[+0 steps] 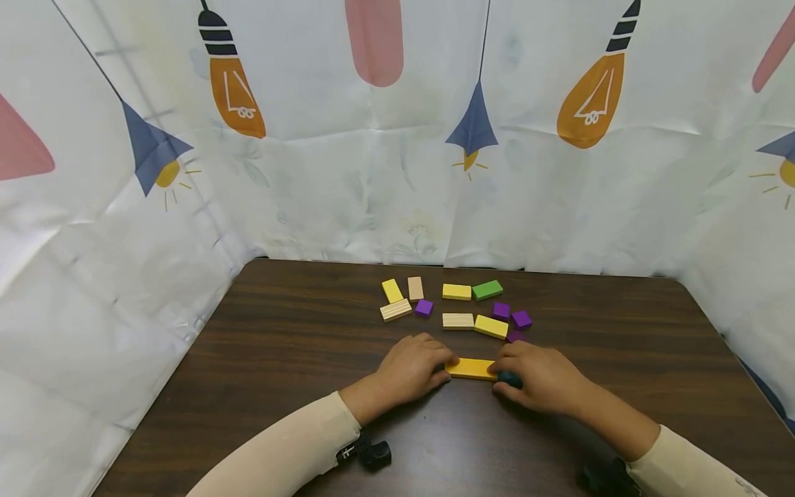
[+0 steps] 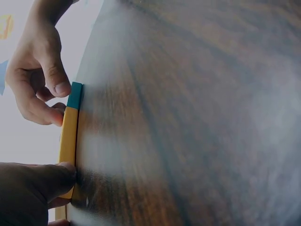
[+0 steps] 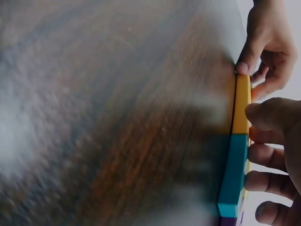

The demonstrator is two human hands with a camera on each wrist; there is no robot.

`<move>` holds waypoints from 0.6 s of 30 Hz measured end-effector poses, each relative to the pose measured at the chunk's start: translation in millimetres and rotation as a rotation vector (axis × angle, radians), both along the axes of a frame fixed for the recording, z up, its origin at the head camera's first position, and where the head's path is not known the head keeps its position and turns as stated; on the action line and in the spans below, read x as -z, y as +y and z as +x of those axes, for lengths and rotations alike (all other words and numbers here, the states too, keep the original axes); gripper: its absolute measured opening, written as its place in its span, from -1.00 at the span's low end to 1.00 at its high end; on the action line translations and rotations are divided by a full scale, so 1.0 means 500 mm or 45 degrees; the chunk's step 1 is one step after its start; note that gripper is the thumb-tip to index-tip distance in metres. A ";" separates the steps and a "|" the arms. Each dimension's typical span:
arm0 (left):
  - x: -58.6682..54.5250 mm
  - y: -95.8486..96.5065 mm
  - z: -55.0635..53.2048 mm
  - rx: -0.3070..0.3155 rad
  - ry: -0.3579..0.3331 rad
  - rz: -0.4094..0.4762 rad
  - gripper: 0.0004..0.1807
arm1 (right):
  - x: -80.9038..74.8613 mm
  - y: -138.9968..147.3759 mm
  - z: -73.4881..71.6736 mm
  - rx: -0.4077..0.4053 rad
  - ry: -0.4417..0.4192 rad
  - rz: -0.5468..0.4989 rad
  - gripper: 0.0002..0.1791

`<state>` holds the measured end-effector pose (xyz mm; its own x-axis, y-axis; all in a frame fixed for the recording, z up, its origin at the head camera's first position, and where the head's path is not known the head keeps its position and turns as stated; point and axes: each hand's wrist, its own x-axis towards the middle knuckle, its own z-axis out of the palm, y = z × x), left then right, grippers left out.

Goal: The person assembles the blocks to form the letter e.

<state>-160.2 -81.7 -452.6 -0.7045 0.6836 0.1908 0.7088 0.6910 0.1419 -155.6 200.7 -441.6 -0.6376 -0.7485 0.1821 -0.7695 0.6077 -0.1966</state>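
Observation:
A yellow-orange block [image 1: 470,368] lies lengthwise on the table in front of both hands. My left hand [image 1: 415,369] pinches its left end, with the thumb [image 2: 66,170] on the near face in the left wrist view. A teal block [image 3: 233,172] sits end to end with the yellow-orange one, on its right. Over that joint is my right hand [image 1: 549,379], its fingers loosely bent. They touch the top of the yellow-orange block and hover close about the teal one; the thumb looks apart from the teal block. In the head view the right hand hides much of the teal block.
Beyond the hands lie loose blocks: several yellow [image 1: 456,292], a green [image 1: 487,290], several purple [image 1: 522,319] and several pale wooden ones [image 1: 457,321]. One purple block is partly behind the right hand. A printed curtain [image 1: 373,193] borders the dark wooden table [image 1: 298,324].

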 end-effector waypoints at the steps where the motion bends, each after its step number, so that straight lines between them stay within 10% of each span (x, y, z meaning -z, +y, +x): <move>1: 0.000 0.000 0.000 0.000 -0.001 -0.001 -0.75 | 0.001 0.000 0.001 0.002 0.006 -0.004 -0.74; 18: -0.004 -0.005 -0.006 0.027 -0.030 -0.069 -0.67 | 0.004 -0.001 0.011 0.041 0.032 0.010 -0.64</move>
<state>-163.0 -84.2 -450.5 -0.6937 0.7072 0.1369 0.7203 0.6830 0.1213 -150.0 200.0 -443.5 -0.6567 -0.7291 0.1925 -0.7541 0.6338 -0.1723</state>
